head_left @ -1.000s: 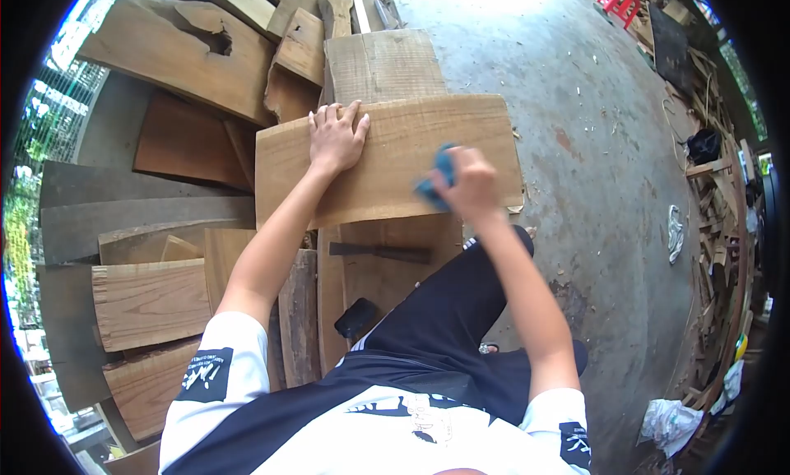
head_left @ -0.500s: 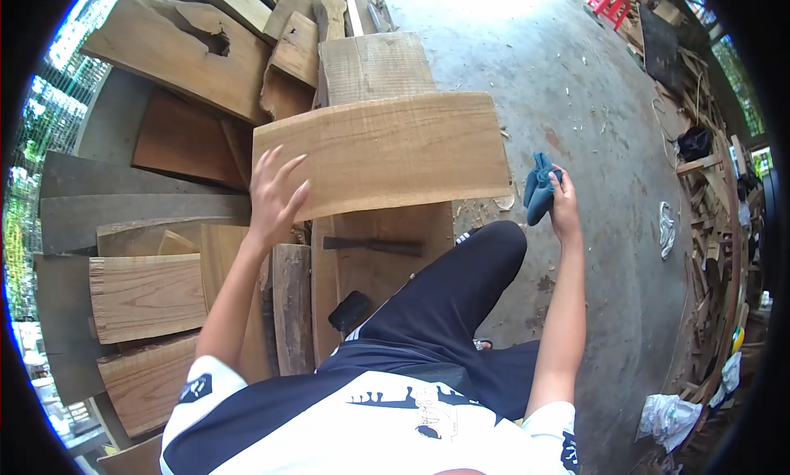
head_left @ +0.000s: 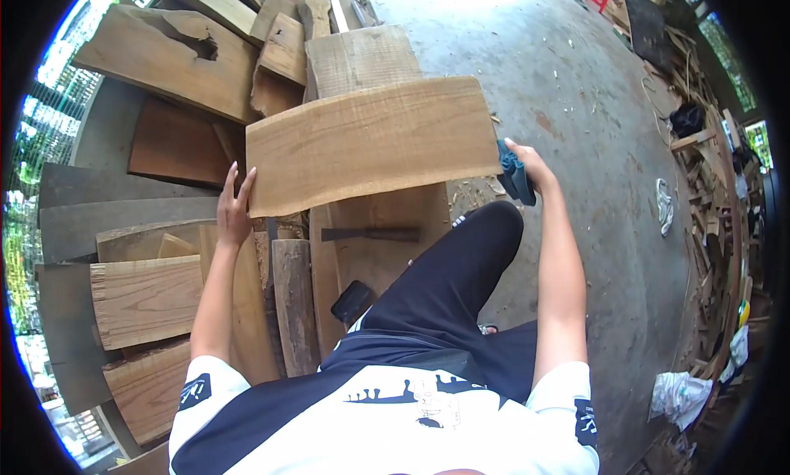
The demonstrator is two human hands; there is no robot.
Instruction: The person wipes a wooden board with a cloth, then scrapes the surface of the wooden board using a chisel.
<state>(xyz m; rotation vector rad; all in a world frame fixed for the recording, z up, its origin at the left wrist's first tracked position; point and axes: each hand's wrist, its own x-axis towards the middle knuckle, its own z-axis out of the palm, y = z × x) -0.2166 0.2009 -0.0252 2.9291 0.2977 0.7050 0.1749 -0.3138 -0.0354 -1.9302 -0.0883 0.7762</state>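
Observation:
A broad wooden plank (head_left: 370, 146) with a wavy lower edge lies across other boards in front of me. My left hand (head_left: 235, 212) is at its left end, fingers stretched and apart along the edge; whether they press on the wood is hard to see. At the opposite end, my right hand (head_left: 533, 169) is closed on a crumpled blue cloth (head_left: 514, 175), which is up against the plank's right edge. Below the plank, a dark narrow strip of wood (head_left: 370, 234) rests on a brown board (head_left: 391, 208).
Stacked boards (head_left: 152, 298) fill the left side, with a holed slab (head_left: 164, 60) at the back. A small black object (head_left: 352, 301) sits by my leg. Wood shavings are on the concrete floor (head_left: 592, 228). Scrap wood (head_left: 716, 253) and a white bag (head_left: 681, 399) line the right.
My left hand has drawn back from the plank's top face to its left end. My right hand has brought the blue cloth leftward to the plank's right edge. The view has shifted slightly.

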